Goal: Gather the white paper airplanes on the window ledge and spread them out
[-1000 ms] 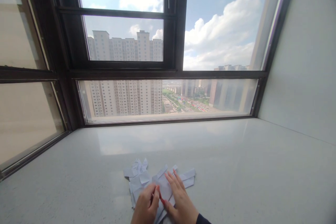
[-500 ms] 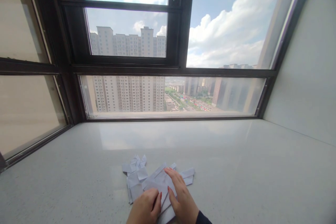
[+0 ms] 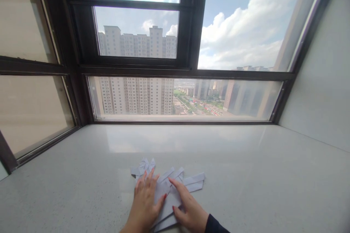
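A bundle of folded white paper (image 3: 170,201) lies on the pale sill close to me, with strips and flaps fanning out at its far end. My left hand (image 3: 144,197) rests flat over its left part, fingers stretched forward and thumb apart. Beyond those fingertips, pointed folds of paper (image 3: 147,164) stick out. On the right side, my right hand (image 3: 189,206) touches the paper with its index finger and thumb spread apart; the other fingers are mostly hidden. A folded paper strip (image 3: 195,181) juts out past the right hand.
The glossy speckled windowsill (image 3: 246,174) spreads around the paper. Dark window frames (image 3: 183,74) border it at the back and left, and a white wall (image 3: 319,102) stands at the right. Tall buildings (image 3: 138,94) show outside through the glass.
My left hand has gone from curled fingers to lying flat and has moved forward and left over the paper. My right hand has shifted only slightly. The view has tilted a little.
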The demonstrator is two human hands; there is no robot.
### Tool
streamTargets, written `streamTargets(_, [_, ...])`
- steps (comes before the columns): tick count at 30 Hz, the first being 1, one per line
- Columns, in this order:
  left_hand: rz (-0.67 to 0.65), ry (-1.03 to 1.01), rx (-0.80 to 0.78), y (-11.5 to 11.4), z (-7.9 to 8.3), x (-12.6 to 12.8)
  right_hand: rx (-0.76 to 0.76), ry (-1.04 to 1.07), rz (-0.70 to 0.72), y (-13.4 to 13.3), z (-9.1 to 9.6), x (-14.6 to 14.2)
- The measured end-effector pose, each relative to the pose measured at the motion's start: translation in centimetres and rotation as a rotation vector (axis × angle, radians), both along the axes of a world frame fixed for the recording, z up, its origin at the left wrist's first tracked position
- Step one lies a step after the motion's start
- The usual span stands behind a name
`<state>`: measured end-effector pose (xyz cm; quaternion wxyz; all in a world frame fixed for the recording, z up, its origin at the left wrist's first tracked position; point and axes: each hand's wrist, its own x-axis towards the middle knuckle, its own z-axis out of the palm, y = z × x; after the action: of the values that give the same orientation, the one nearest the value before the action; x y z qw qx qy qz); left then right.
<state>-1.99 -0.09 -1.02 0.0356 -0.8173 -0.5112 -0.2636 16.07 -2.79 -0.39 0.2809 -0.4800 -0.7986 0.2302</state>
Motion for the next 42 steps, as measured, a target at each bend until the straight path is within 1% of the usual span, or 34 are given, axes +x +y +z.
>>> streamTargets(2, [0.106,0.049,-0.062,0.7,-0.3,-0.7,0.005,-0.106,0.003,0.0,0.6,0.2])
streamTargets(5, [0.271,0.083,-0.112,1.4,0.4,-1.6,0.066,-0.270,-0.090,0.5,0.8,1.4])
streamTargets(7, [0.355,0.098,-0.113,1.6,1.2,-2.0,0.099,-0.339,-0.172,1.0,0.5,2.3])
streamTargets(10, [0.452,0.112,-0.101,1.9,2.3,-2.6,0.110,-0.386,-0.325,1.5,-0.5,3.5])
streamTargets(12, [0.498,0.107,-0.104,2.1,2.6,-3.0,0.115,-0.386,-0.408,1.8,-1.2,3.9])
streamTargets(13, [0.500,0.102,-0.118,2.2,2.5,-3.2,0.117,-0.376,-0.433,1.8,-1.5,4.0])
streamTargets(14, [0.484,0.099,-0.146,2.3,2.3,-3.3,0.119,-0.361,-0.441,1.9,-1.7,4.1])
streamTargets(16, [0.396,0.109,-0.216,2.5,1.8,-3.3,0.122,-0.309,-0.420,2.0,-2.0,4.0])
streamTargets(18, [0.278,0.128,-0.267,2.5,1.1,-3.0,0.114,-0.238,-0.356,2.0,-1.9,3.7])
streamTargets(20, [0.172,0.129,-0.278,2.1,0.9,-2.3,0.093,-0.156,-0.265,1.8,-1.4,3.1])
streamTargets(22, [0.060,0.103,-0.278,1.5,1.1,-1.6,0.068,-0.069,-0.179,1.5,-0.7,2.3])
streamTargets(24, [-0.032,0.069,-0.270,0.9,1.7,-1.0,0.073,-0.009,-0.116,0.9,-0.1,1.4])
streamTargets(26, [-0.070,0.039,-0.259,0.3,2.3,-0.7,0.099,-0.014,-0.059,0.4,0.5,0.8])
streamTargets(30, [-0.176,0.064,-0.288,-0.2,3.0,-0.7,0.092,-0.163,0.106,-0.1,0.7,0.5])
streamTargets(32, [-0.196,0.093,-0.338,-0.2,3.0,-0.7,0.075,-0.213,0.117,-0.1,0.5,0.7])
streamTargets(34, [-0.115,0.101,-0.340,-0.2,2.9,-0.7,0.070,-0.237,0.043,0.1,0.1,1.0])
streamTargets(36, [0.036,0.099,-0.263,0.0,2.9,-0.8,0.070,-0.257,-0.068,0.4,-0.2,1.2])
streamTargets(38, [0.203,0.102,-0.168,0.2,3.0,-0.9,0.075,-0.266,-0.208,0.7,-0.4,1.5])
streamTargets(41, [0.390,0.114,-0.074,0.6,3.1,-1.4,0.152,-0.223,-0.415,0.9,0.0,1.7])
streamTargets(42, [0.434,0.115,-0.052,0.7,3.2,-1.6,0.192,-0.193,-0.442,0.9,0.3,1.8])
